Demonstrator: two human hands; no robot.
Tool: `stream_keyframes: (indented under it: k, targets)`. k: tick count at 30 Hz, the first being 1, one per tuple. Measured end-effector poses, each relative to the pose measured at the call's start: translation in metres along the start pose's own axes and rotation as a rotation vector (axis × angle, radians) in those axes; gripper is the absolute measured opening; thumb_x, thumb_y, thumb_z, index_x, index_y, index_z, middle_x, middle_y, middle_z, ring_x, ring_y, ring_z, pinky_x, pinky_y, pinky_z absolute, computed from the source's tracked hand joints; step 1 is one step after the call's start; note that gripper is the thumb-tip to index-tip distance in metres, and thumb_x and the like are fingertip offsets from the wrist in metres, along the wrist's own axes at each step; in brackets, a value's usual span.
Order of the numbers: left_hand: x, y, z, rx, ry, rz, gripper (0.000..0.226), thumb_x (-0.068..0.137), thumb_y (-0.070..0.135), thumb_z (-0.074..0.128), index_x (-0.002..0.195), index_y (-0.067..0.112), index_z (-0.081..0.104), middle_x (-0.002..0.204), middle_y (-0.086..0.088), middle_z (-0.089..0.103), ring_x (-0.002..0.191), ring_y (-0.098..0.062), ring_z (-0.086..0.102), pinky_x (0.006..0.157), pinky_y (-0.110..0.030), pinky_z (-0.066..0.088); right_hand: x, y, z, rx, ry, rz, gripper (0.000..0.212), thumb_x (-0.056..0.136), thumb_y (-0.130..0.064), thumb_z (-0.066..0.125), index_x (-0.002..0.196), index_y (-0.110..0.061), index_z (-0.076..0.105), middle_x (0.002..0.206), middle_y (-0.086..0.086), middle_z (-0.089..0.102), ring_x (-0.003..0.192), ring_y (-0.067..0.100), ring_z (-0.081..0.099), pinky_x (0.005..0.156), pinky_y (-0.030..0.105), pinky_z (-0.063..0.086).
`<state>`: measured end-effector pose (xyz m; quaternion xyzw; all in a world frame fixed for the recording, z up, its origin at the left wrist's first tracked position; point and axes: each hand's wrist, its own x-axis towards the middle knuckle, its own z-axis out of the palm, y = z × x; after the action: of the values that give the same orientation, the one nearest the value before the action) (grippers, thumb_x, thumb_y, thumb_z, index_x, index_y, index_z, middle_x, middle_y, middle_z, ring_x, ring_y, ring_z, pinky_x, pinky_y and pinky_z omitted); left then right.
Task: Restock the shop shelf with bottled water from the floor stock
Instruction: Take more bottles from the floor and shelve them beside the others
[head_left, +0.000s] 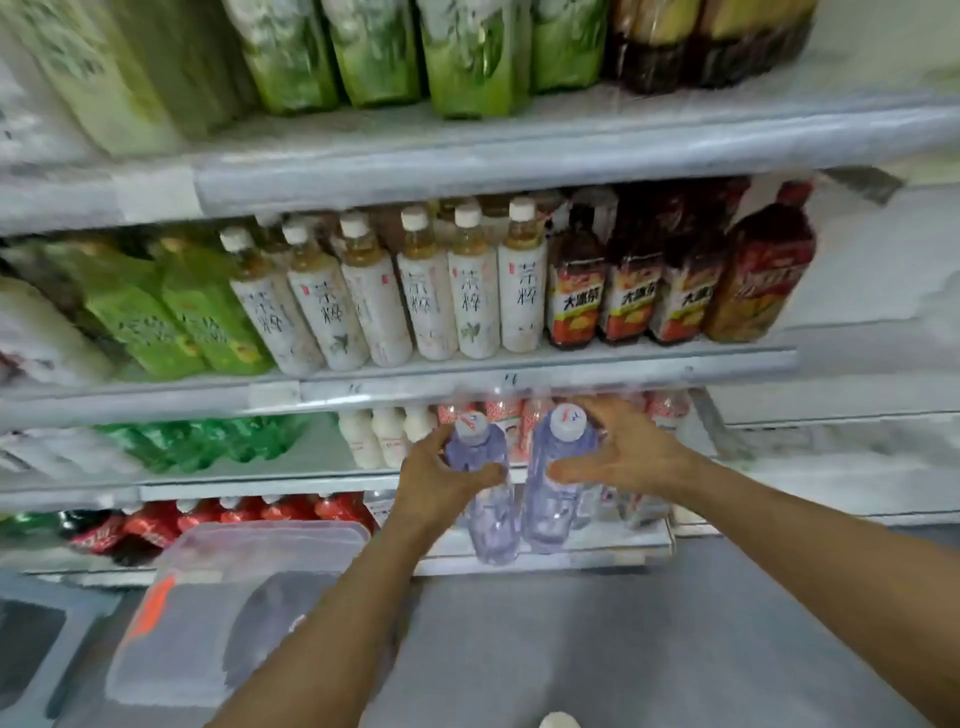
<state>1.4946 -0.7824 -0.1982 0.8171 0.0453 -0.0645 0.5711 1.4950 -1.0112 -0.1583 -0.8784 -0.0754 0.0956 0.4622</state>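
Your left grip (441, 480) was wrapped round the upper body of the first water bottle (491, 525), thumb across its front. Your right grip (631, 457) clasped the second water bottle (553, 512) just below its white cap. Both bottles were caps up, side by side, held before the front edge of the third shelf (260, 486), just right of the small white bottles (387, 436). A clear lidded bin (234, 597) sat lower left.

Bright even light, motion blur, bowed edges
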Motion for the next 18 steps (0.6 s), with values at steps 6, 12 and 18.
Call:
stream_keyframes:
  k: [6,12,18]
  targets:
    - [-0.017,0.140,-0.017,-0.170,-0.062,0.201,0.056,0.070,0.032,0.085,0.119,0.014,0.067,0.108,-0.004,0.074,0.097,-0.019,0.071,0.076,-0.031,0.056,-0.029,-0.102,-0.076,0.142,0.233,-0.124,0.037,0.073,-0.015,0.084,0.103,-0.027,0.066,0.093,-0.013,0.068,0.080,-0.002,0.061,0.078,0.026,0.049]
    - [-0.035,0.260,-0.011,-0.390,-0.147,0.389,0.022,0.091,0.024,0.066,0.103,0.006,0.071,0.095,-0.013,0.076,0.084,-0.024,0.074,0.070,-0.036,0.060,-0.054,-0.177,-0.147,0.299,0.494,-0.245,0.038,0.074,-0.016,0.084,0.105,-0.013,0.062,0.093,0.001,0.071,0.079,0.005,0.067,0.072,0.021,0.054]
    - [-0.042,0.365,0.011,-0.464,-0.240,0.530,0.032,0.095,0.041,0.054,0.106,0.018,0.072,0.101,-0.007,0.076,0.094,-0.024,0.072,0.078,-0.041,0.057,-0.065,-0.233,-0.228,0.437,0.677,-0.375,0.071,0.047,-0.042,0.083,0.105,-0.007,0.064,0.090,0.006,0.074,0.086,0.027,0.072,0.087,0.054,0.056]
